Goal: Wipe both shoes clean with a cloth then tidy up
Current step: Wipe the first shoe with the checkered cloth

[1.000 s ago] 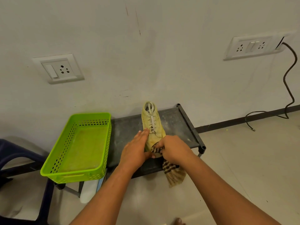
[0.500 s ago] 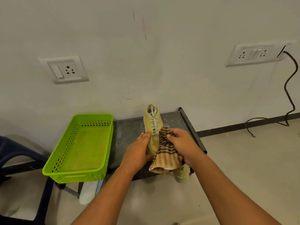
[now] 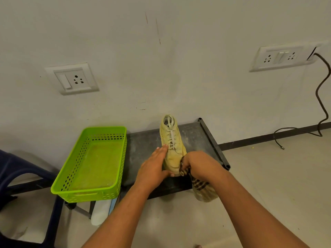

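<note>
- Head view: left hand (image 3: 153,167), fingers straight, presses left side of shoe (image 3: 172,145).
- Right hand (image 3: 198,163) grips cloth (image 3: 200,187) against shoe's toe.

Pale wall (image 3: 179,68), left socket (image 3: 71,78), right socket (image 3: 281,58) (black cable (image 3: 322,104) plugged in), beige floor (image 3: 268,176), blue chair (image 3: 18,169).

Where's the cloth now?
Head view, right of centre: the cloth is gripped in the right hand at the toe of the shoe, tail hanging off the rack.
</note>
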